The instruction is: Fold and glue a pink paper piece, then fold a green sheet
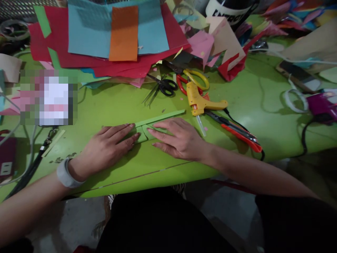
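Observation:
A folded green paper piece (143, 133) lies on the green table (105, 181) near its front edge, with a narrow raised strip along its far side. My left hand (113, 144) rests flat on the left part of the paper, fingers stretched out. On the right part lies my right hand (179, 137), its fingers spread and pointing left. Both palms face down, and the paper between the fingertips shows a crease. Parts of the paper are hidden under the hands.
A yellow glue gun (197, 100), a red utility knife (242, 135) and black scissors (167, 87) lie right and beyond. Red sheets (100, 66), a blue sheet (89, 35) and an orange strip (123, 33) are stacked behind. A phone (300, 75) lies far right.

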Demonstrator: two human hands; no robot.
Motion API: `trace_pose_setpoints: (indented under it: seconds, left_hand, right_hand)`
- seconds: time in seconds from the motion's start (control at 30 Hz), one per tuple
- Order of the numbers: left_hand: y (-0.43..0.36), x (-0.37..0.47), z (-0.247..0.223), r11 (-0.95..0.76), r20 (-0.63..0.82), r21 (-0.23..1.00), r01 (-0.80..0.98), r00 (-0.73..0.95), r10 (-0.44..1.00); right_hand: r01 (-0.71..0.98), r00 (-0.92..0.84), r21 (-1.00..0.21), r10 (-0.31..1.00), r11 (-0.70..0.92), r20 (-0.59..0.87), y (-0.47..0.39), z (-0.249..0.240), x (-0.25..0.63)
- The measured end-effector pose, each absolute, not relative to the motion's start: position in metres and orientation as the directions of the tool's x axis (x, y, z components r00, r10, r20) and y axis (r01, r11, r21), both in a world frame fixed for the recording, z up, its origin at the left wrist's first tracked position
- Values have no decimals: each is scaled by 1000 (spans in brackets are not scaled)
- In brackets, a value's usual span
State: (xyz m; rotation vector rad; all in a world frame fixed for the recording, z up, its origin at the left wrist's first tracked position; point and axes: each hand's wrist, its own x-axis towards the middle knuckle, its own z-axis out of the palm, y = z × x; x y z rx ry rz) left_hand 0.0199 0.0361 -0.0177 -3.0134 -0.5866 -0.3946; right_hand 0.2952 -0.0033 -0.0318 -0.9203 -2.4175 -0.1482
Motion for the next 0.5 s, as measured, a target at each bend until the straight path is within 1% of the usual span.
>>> trace_pose_setpoints:
  seconds: [0.07,0.13,0.3,0.4,0.5]
  left_hand:
    - [36,20,-17,-928,257,-3,372,897,359]
    - [35,21,-17,-930,251,-11,368,901,354]
    - [35,20,-17,-931,231,36,364,903,362]
    - [35,20,-18,-929,227,37,369,902,367]
    - [34,20,-18,-924,229,44,379,897,379]
  right_hand:
    - [645,-610,-103,591,758,529,-3,-31,297]
    - [624,-636,-106,582,775,506,-3,-30,298]
    - [551,-730,-93,534,829,426,-6,-29,297]
    - [554,-747,-89,541,828,386,-7,-30,295]
    - [554,-750,-78,537,829,386,-7,-31,294]
